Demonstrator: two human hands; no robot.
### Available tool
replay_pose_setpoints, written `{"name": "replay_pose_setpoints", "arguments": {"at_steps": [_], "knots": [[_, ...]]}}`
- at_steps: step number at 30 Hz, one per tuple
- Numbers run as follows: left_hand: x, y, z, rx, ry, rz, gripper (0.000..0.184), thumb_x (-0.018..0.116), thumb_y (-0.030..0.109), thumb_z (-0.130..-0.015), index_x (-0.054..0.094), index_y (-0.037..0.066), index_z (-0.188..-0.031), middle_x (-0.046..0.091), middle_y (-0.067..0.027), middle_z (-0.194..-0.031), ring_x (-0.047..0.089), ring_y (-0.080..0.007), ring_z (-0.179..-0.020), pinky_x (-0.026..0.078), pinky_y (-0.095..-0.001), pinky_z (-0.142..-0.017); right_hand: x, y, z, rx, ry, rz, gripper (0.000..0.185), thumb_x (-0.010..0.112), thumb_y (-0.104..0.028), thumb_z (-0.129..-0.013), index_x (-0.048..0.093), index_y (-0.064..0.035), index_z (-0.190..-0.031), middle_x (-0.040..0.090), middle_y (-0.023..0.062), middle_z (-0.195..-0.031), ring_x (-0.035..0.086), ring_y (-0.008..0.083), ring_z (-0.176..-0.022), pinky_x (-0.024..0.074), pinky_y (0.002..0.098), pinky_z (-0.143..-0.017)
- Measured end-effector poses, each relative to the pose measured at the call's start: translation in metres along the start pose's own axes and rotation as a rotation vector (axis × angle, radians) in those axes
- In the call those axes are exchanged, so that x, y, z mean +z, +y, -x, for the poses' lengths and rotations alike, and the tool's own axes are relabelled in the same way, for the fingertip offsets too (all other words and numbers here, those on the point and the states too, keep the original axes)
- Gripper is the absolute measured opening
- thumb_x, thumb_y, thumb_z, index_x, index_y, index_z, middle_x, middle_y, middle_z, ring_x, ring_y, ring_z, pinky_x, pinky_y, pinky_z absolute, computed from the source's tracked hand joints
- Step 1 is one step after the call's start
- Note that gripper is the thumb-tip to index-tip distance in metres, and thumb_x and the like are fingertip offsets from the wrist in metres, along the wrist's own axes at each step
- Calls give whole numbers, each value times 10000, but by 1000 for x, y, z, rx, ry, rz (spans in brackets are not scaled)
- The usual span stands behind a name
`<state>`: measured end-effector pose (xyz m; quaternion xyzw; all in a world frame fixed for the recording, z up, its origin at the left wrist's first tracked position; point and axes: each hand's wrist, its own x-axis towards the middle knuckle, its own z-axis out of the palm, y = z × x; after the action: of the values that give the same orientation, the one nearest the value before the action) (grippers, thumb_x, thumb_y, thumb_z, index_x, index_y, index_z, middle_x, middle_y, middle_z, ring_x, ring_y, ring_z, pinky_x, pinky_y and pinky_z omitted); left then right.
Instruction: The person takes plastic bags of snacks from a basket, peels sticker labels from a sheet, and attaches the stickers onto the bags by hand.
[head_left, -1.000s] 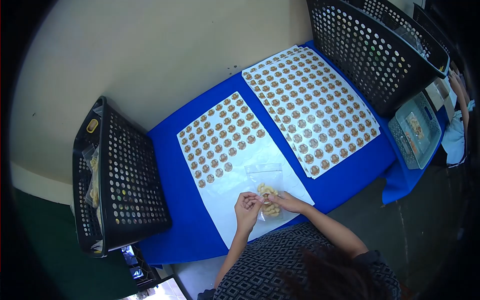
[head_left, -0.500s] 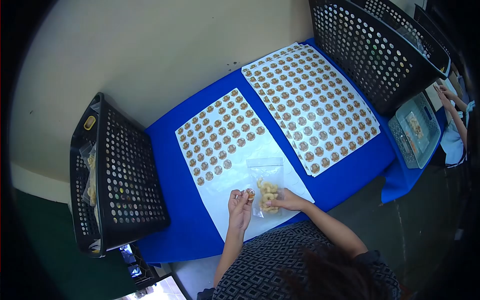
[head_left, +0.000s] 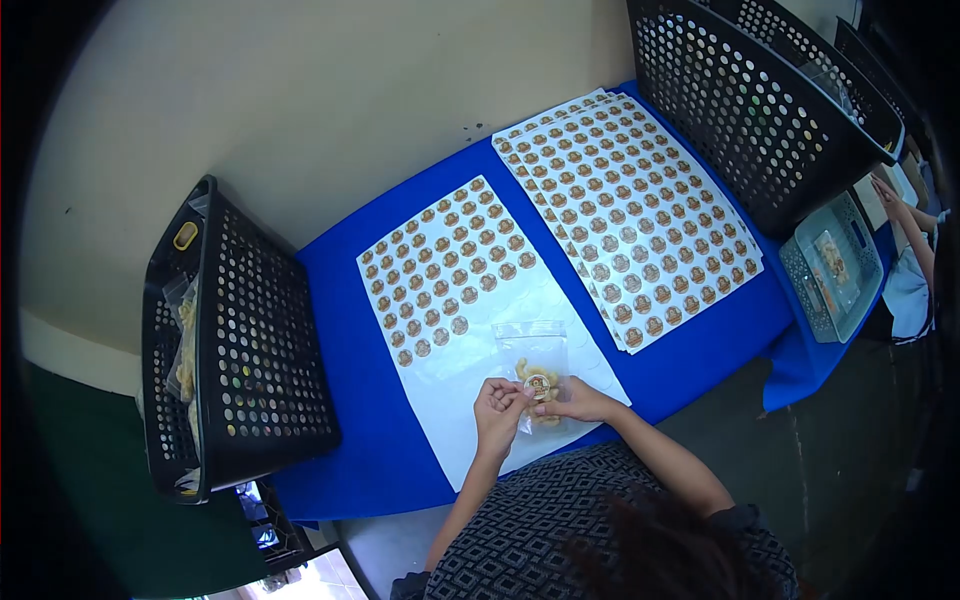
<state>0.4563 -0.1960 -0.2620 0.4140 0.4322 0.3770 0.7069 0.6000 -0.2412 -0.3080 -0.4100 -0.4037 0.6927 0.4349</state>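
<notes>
My right hand (head_left: pixel 583 402) grips the right side of a clear zip bag (head_left: pixel 531 344) holding pale, curled snack pieces, its thumb across the front. With its fingers pinched, my left hand (head_left: pixel 499 410) holds a round brown-and-white sticker (head_left: pixel 541 386) against the front of the bag. Whether the sticker lies fully flat I cannot tell. Beneath the bag is a white sticker sheet (head_left: pixel 450 400), with rows of round stickers on its far part and bare backing nearer me.
A stack of full sticker sheets (head_left: pixel 630 220) lies to the right on the blue tablecloth (head_left: pixel 350 400). Black perforated baskets stand left (head_left: pixel 265 340) and right (head_left: pixel 735 110); the left one contains filled bags. A grey-green basket (head_left: pixel 815 290) holds a bag. Another person's hands (head_left: pixel 890 200) show far right.
My left hand has moved right with the sticker, from beside the bag onto its front. The right hand keeps its grip on the bag. The view has shifted slightly.
</notes>
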Motion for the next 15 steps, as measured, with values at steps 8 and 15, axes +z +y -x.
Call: {"name": "replay_pose_setpoints", "arguments": {"at_steps": [8,15], "knots": [[1,-1,0,33,9,-50,212,596,-27,-706,417,18,-811,518,-78,-773,530,-97,-697,432,-187,-628,3,-11,4,-2,15,18,369,600,-211,-750,485,-7,-1035,548,54,-941,502,96,-847,399,238,-751],[-3,-6,-3,32,19,-42,228,597,-35,-695,412,19,-817,504,-69,-769,512,-85,-673,425,-181,-617,0,-7,2,5,-18,50,393,613,-207,-739,477,-2,-1045,546,58,-953,499,102,-861,397,241,-760]]}}
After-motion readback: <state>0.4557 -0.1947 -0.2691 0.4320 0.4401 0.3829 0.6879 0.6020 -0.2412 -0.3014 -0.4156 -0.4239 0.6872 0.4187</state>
